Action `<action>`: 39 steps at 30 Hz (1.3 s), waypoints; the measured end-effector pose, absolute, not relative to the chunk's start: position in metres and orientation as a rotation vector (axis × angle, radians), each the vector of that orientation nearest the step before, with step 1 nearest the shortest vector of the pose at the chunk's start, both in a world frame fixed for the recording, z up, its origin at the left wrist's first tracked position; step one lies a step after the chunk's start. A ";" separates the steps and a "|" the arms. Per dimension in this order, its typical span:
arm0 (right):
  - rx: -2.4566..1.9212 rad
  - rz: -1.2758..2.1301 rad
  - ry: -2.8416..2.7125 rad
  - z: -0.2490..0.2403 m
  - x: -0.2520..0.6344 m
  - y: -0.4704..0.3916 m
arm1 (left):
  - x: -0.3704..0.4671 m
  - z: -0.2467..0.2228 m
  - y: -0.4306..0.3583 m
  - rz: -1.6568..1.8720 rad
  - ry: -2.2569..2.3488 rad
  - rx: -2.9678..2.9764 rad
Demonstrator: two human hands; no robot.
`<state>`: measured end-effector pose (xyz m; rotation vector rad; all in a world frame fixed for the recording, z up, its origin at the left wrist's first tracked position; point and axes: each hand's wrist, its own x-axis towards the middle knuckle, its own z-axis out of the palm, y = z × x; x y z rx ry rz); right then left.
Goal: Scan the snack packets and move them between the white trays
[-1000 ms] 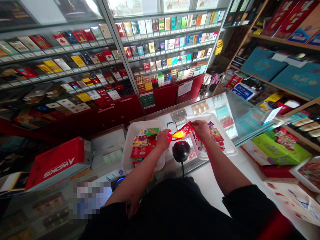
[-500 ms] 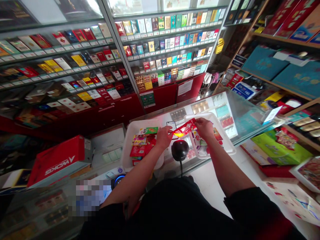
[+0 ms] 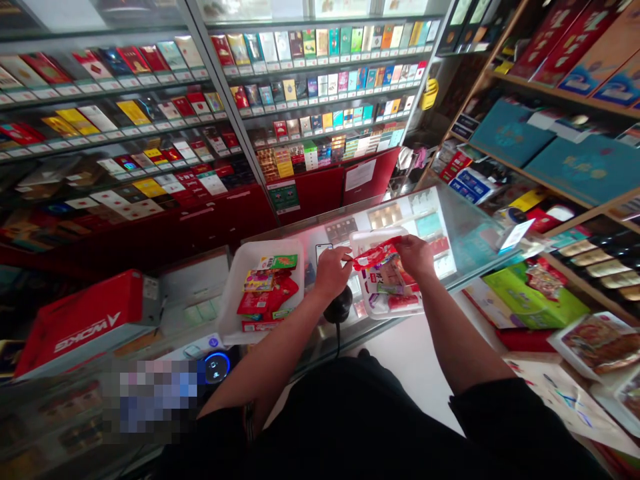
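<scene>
1. My left hand (image 3: pixel 331 272) pinches one end of a crinkled, shiny red packet (image 3: pixel 377 255); my right hand (image 3: pixel 416 257) is closed on the other, stretching it over the right white tub (image 3: pixel 356 237).
2. The rounded black device (image 3: pixel 339 305), cord trailing, sits near my left hand.
3. The left white tub (image 3: pixel 227 313) holds glossy packets on the glass surface (image 3: pixel 465 223).
4. Shelves (image 3: pixel 320 65) of small boxes stand beyond.

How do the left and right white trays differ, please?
The left tray has a green packet near its far end; the right tray shows a small red pack near its near end. A held red packet overlaps the right tray in view, not the left tray. Both are white.
</scene>
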<state>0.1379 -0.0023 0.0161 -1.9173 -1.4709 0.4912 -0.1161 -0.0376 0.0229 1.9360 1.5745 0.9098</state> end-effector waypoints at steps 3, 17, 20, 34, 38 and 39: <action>-1.954 0.453 -1.524 0.013 0.162 0.000 | -0.095 0.022 -0.031 0.892 1.565 1.954; -2.015 0.561 -1.542 -0.011 0.217 0.026 | -0.029 0.002 -0.016 0.840 1.666 2.055; -1.993 0.554 -1.548 -0.015 0.219 0.033 | -0.025 -0.001 -0.013 0.825 1.697 2.053; -2.074 0.470 -1.505 -0.015 0.225 0.028 | -0.017 0.002 -0.036 0.582 1.641 2.028; -1.974 0.424 -1.539 -0.003 0.203 0.020 | -0.025 0.013 -0.049 0.625 1.569 2.036; -1.949 0.420 -1.547 0.000 0.196 0.018 | -0.029 0.016 -0.054 0.643 1.561 2.039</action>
